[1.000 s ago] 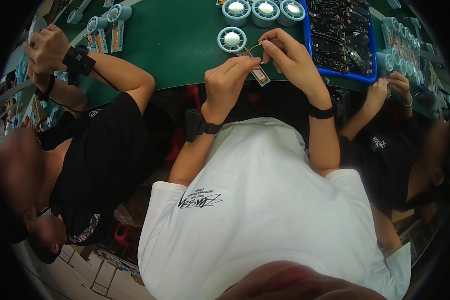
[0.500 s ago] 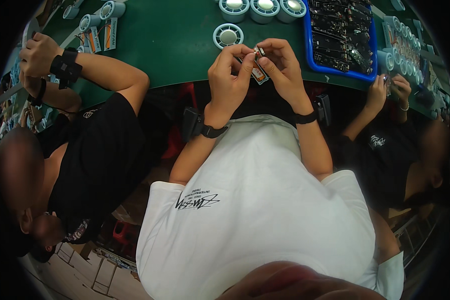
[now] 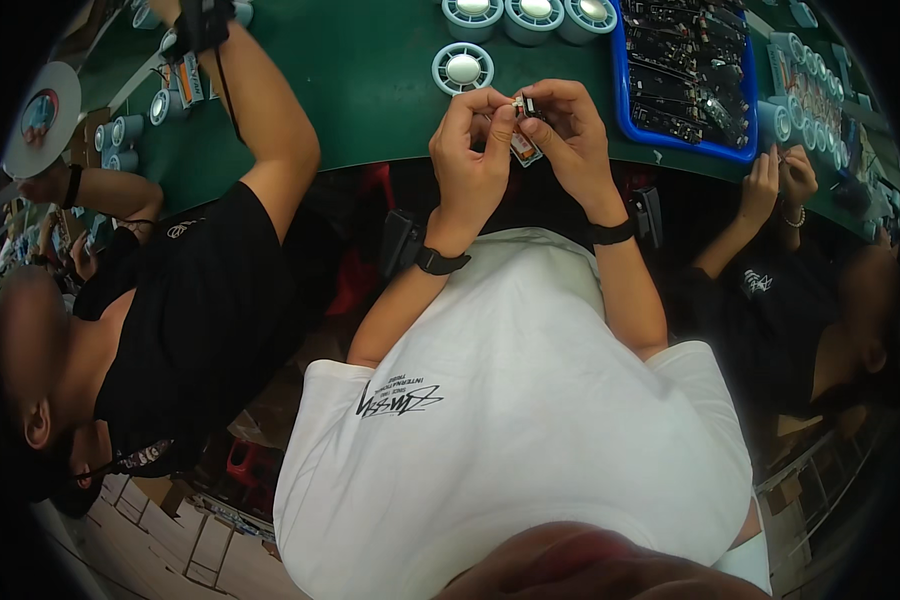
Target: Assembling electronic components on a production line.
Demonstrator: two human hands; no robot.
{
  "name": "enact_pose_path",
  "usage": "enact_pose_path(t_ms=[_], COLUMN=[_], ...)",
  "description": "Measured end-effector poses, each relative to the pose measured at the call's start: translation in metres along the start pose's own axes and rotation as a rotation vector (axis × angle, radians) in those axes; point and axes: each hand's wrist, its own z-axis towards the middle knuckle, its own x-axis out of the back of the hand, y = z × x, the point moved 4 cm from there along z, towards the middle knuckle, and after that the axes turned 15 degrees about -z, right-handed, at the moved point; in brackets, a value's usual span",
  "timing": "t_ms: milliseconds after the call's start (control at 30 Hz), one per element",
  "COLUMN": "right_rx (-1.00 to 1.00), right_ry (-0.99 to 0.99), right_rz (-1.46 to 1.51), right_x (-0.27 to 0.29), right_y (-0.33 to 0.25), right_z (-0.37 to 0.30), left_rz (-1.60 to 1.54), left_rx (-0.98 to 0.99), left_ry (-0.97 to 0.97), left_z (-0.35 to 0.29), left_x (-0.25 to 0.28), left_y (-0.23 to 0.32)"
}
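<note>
R hand (image 3: 574, 132) lower, w/ blk. part (image 3: 531, 107)

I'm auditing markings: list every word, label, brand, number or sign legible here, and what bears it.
Wording left uncopied; locations only.
White T-shirt: dark lettering on the chest, upside down in view.
Upper-left handle piece: partly legible lettering along one edge.
Left black T-shirt: white mark, too small to read.
Right black T-shirt: white mark, too small to read.
Held handle part, circuit boards: any marks too small to read.
</note>
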Motion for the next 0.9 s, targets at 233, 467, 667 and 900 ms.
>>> enact_pose_path(t_ms=[233,467,667,900], right_rx=[-0.025,-0.121,-0.228,-0.196], right_ry=[-0.010,-0.139,-0.269,-0.247], right_rz=[0.005,0.037,0.127,0.097], right_x=[0.002,0.008,0.011,0.006], right_y=[0.001,-0.005,-0.007,-0.007], right_z=[0.003,0.010,0.014,0.014], left_rz=[0.018,0.038,0.171,0.155], left_rx=[-0.030,-0.119,-0.210,-0.268], left_ry=[-0.065,0.009,-0.108,-0.108], left_z=[0.001,-0.005,0.000,0.001], left_x=[0.002,-0.003,0.004,0.006], left_y=[-0.006,-0.001,-0.005,-0.002])
